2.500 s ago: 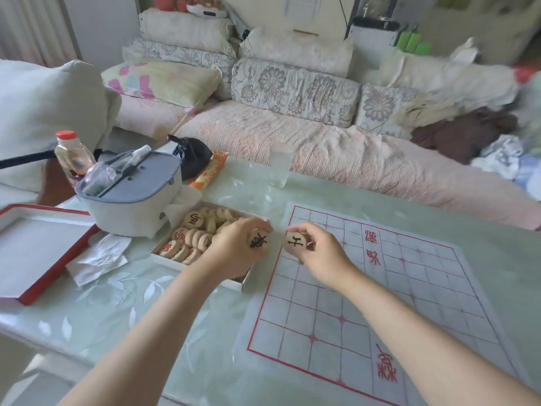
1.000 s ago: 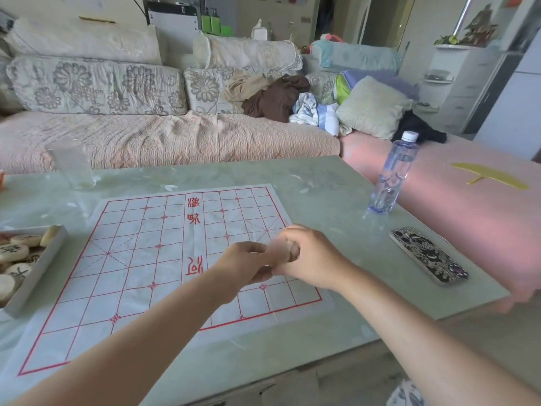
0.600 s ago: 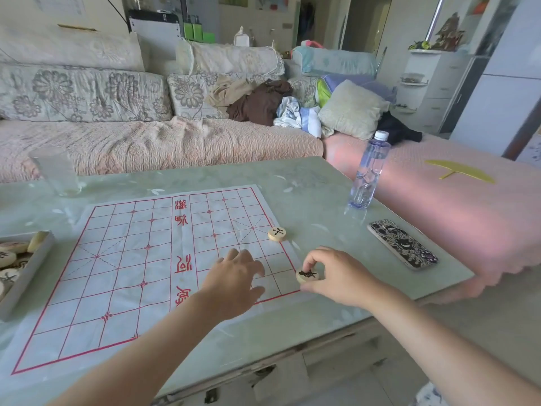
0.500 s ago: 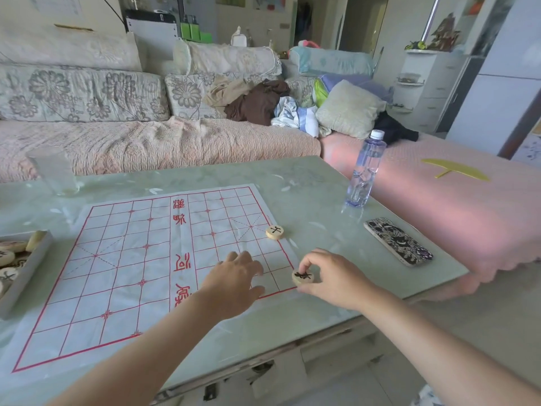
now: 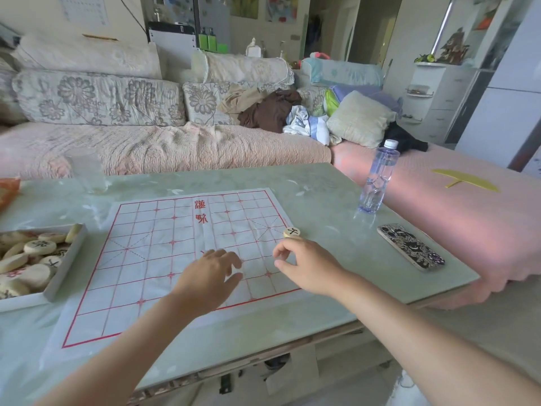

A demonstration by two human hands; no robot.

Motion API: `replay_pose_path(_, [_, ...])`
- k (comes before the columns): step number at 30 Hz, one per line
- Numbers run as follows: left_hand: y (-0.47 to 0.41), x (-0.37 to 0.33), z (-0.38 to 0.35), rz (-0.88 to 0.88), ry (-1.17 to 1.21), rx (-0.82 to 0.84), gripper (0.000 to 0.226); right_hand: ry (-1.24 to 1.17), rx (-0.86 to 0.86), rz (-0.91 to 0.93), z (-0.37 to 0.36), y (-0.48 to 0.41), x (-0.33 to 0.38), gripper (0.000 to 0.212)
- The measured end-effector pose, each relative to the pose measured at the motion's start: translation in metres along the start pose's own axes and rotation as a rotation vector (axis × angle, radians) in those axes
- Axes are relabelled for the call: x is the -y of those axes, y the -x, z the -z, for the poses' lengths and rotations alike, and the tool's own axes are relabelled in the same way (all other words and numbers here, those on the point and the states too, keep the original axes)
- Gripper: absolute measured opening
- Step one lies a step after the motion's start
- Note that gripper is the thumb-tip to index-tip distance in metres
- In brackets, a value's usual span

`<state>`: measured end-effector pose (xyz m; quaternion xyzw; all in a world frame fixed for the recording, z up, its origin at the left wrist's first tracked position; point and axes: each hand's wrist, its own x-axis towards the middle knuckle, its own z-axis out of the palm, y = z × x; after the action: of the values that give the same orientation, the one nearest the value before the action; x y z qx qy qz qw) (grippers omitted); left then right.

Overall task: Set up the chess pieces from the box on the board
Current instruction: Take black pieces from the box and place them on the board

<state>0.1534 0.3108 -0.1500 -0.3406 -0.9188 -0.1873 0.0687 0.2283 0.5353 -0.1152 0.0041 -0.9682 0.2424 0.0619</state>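
So around your board [image 5: 152,259], a paper sheet with a red grid, there's one box [image 5: 68,253] touching its left edge, heaped with round pale pieces. I can count about a dozen, but the frame cuts the pile off. Beyond the far left corner stands one clear glass [image 5: 86,172], and an orange packet [image 5: 7,190] pokes in at the frame edge. On the table [image 5: 322,189] right of the board are one water bottle [image 5: 379,177] with a white cap and one patterned phone [image 5: 409,247], well apart from the grid.

Only one piece [image 5: 292,232] shows on the board. It sits on the right border line by the crossed diagonals, and its black character looks like 士. Two red characters run down the middle band, sideways from here, probably 楚河.

Your left hand [image 5: 209,276] is palm down over the near half, fingers loosely spread and a bit blurred. Your right hand [image 5: 307,268] covers the near right corner, with thumb and forefinger curved apart and nothing visible between them. Whatever's under the palm is hidden.
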Motion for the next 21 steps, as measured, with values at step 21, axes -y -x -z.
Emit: replay_pose_path(21, [0.116,0.244,0.131,0.622,-0.102,-0.259,0.028,0.021,0.295,0.364,-0.163,-0.163,0.281,0.035])
